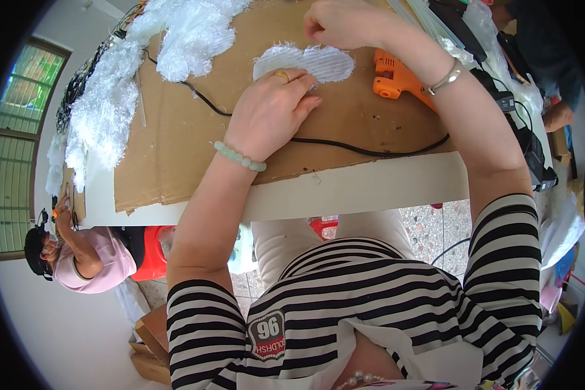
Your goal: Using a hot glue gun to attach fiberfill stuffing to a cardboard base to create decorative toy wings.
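A white ribbed fabric piece [331,63], long and rounded like a sole with frayed edges, lies on the brown cardboard [364,120]. My left hand [273,104] is closed at its near left edge, fingers bent over it and the thumb close to them. Beyond the piece, above its right end, my right hand [344,25] is raised with curled fingers; whatever they may pinch is hidden. An orange glue gun [389,75] lies under my right forearm, to the right of the fabric piece.
Fluffy white fringe [198,36] is heaped at the far left. A black cord [370,153] crosses the cardboard. Clear sticks [429,23] and black adapters [533,146] lie at the right. A person in pink [97,260] works at left; another person's arm [558,116] shows at right.
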### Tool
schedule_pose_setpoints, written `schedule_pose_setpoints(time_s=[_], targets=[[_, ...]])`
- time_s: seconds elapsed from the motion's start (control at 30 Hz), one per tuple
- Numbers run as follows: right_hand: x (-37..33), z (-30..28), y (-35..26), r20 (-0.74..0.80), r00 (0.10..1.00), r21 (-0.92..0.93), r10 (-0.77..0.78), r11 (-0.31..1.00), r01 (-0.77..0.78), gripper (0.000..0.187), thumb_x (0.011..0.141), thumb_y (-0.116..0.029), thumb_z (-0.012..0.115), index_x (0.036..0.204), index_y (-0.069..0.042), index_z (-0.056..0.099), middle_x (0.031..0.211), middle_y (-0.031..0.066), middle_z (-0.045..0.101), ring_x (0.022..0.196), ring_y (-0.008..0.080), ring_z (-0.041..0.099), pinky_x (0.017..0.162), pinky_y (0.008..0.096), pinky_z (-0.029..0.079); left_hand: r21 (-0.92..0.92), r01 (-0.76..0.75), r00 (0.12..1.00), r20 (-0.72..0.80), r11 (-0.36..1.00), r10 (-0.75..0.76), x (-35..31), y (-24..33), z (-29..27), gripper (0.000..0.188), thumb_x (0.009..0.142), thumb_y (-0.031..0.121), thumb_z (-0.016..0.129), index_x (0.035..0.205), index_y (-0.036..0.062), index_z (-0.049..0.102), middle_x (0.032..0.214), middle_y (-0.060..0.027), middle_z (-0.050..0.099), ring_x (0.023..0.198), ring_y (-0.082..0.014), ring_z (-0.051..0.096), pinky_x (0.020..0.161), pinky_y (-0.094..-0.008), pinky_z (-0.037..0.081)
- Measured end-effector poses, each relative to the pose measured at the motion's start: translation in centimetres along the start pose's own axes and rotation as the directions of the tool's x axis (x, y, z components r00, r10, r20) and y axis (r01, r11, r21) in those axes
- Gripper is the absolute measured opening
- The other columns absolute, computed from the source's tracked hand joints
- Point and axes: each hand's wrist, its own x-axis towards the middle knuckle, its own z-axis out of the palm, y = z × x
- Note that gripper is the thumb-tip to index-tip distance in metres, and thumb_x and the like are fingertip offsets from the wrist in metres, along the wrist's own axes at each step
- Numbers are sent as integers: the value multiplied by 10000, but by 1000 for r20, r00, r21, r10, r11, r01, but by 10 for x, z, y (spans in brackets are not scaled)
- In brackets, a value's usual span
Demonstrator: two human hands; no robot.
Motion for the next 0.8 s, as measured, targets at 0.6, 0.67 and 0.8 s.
schedule_pose_setpoints(time_s=[0.6,0.67,0.8], targets=[[-8,30,-12,64,993,20,98,995,-99,158,777,-110,595,897,-18,645,835,109,609,788,277,584,723,377,469,-10,10,1000,-5,1000,-10,-28,-17,5,197,775,195,665,895,39,646,872,-84,654,826,-281,610,707,-385,506],[-21,11,-12,-44,998,-96,35,995,-39,315,702,-240,687,956,-54,674,955,189,659,922,327,626,788,415,485,-26,5,1000,-25,1000,-6,-28,-18,8,192,774,191,664,890,39,646,861,-87,651,823,-281,610,705,-384,506],[-60,5,-25,-59,996,-111,-66,992,59,212,759,-25,586,952,-37,672,833,107,599,794,295,577,732,377,473,-2,7,1000,-21,1000,-7,-29,-23,6,188,777,185,657,891,36,648,868,-91,655,823,-285,610,703,-387,505]])
